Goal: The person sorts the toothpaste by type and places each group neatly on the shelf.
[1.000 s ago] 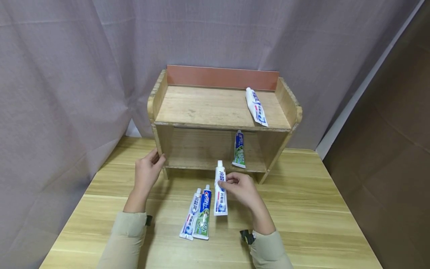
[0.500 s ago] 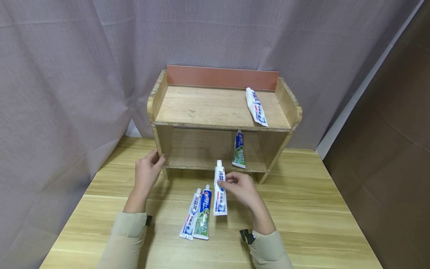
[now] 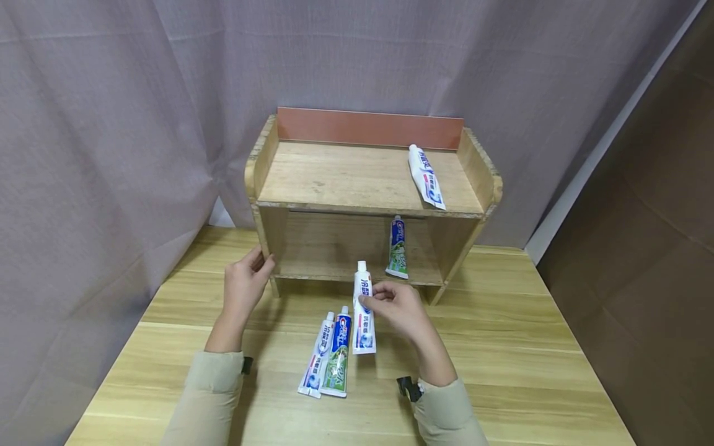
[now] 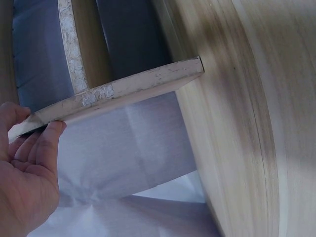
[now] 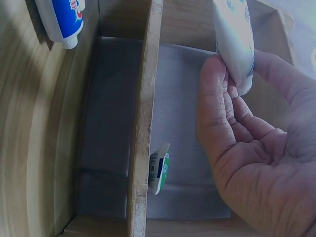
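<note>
My right hand [image 3: 397, 308] pinches a white toothpaste tube [image 3: 364, 331] between thumb and fingers, cap pointing toward the shelf, above the table. The right wrist view shows this tube [image 5: 233, 39] in the fingers too. At the far left, my left hand [image 3: 245, 279] grips the side panel of a small wooden shelf [image 3: 346, 204]. In the left wrist view, thumb and fingers lie on either side of the panel's edge [image 4: 133, 88]. A white toothpaste tube [image 3: 318, 359] and a blue-green one [image 3: 338, 356] lie side by side on the table, touching.
Another white toothpaste tube [image 3: 426, 178] lies on the shelf's top board, right side. Below it, a blue-green tube [image 3: 397, 248] lies on the lower board. Behind the shelf hangs a grey curtain [image 3: 346, 56]; a brown panel [image 3: 641, 217] stands at the right.
My right hand and the white toothpaste tube have shifted slightly up and to the left. The left hand stays on the shelf's side panel.
</note>
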Action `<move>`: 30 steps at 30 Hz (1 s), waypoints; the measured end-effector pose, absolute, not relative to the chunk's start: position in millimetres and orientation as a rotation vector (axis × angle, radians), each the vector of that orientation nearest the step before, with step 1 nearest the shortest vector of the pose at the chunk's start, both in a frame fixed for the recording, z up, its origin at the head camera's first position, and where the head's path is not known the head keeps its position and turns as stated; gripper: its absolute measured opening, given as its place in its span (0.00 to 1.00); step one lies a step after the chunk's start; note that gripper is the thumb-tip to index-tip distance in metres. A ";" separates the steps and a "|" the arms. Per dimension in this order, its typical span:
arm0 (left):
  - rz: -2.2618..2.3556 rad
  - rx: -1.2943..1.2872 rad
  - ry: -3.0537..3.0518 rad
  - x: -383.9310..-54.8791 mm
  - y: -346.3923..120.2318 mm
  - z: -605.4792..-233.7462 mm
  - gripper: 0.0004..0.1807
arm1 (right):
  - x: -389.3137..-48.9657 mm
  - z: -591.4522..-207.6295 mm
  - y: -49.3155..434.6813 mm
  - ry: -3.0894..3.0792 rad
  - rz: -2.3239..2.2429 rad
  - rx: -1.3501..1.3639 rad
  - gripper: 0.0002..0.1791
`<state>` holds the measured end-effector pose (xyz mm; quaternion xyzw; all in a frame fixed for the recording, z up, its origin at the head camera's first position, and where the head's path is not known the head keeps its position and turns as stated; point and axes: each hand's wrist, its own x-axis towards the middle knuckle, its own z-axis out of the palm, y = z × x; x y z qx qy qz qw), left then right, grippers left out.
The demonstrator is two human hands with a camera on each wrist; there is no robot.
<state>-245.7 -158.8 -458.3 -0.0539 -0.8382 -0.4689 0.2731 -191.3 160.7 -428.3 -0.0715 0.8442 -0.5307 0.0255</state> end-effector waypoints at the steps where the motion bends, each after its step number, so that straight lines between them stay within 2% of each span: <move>1: -1.261 -0.146 -2.253 -245.6 -158.7 -458.1 0.18 | -191.4 -427.6 160.6 2.617 -1.638 -0.225 0.11; 24: -1.266 -0.122 -2.265 -246.2 -159.0 -459.1 0.19 | -195.5 -412.5 158.1 2.613 -1.662 -0.290 0.12; 30: -1.271 -0.116 -2.273 -246.4 -159.3 -459.9 0.19 | -186.6 -392.3 153.9 2.602 -1.635 -0.304 0.10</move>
